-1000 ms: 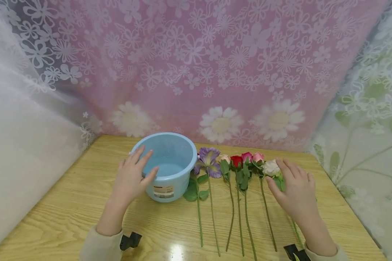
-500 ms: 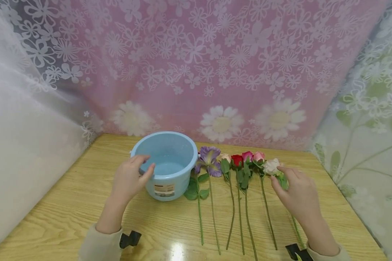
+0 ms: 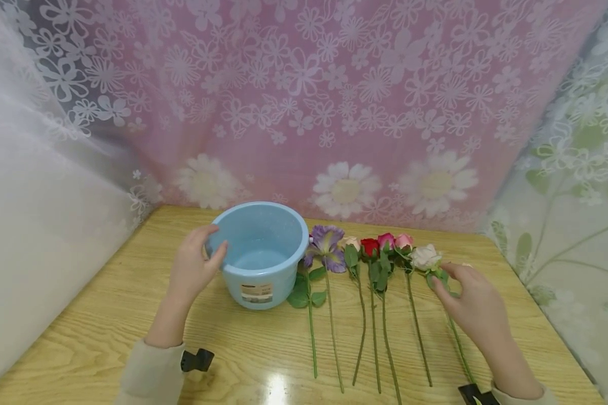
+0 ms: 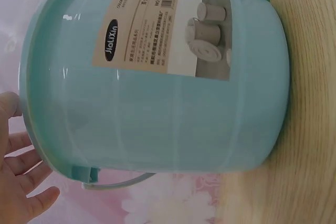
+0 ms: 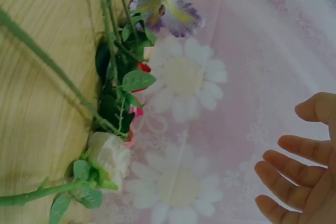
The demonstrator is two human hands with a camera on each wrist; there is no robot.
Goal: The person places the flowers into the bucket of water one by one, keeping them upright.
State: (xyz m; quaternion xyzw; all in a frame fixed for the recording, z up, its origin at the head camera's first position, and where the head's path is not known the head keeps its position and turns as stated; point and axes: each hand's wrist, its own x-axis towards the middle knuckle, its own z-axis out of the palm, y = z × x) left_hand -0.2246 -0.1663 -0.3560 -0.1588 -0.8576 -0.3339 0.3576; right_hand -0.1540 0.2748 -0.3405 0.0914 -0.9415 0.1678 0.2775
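Note:
A light blue plastic bucket (image 3: 263,264) with a paper label stands upright on the table. My left hand (image 3: 195,261) is at its left rim, fingers spread and relaxed; in the left wrist view the thumb (image 4: 9,103) overlaps the rim's edge. On the right, my right hand (image 3: 478,301) hovers beside a white rose (image 3: 425,257), thumb and forefinger apart near its green leaves. The right wrist view shows that hand's fingers (image 5: 299,174) loosely bent with nothing in them, away from the white rose's head (image 5: 110,158).
Several artificial flowers lie in a row right of the bucket: a purple iris (image 3: 326,247), a red rose (image 3: 370,247), a pink rose (image 3: 403,242) and others, stems toward me. A pink floral curtain (image 3: 304,112) hangs behind the wooden table (image 3: 106,326).
My left hand has drawn back from over the bucket's opening to its left rim. My right hand has shifted slightly right and lower, its fingers closer together. Bucket and flowers stay in place.

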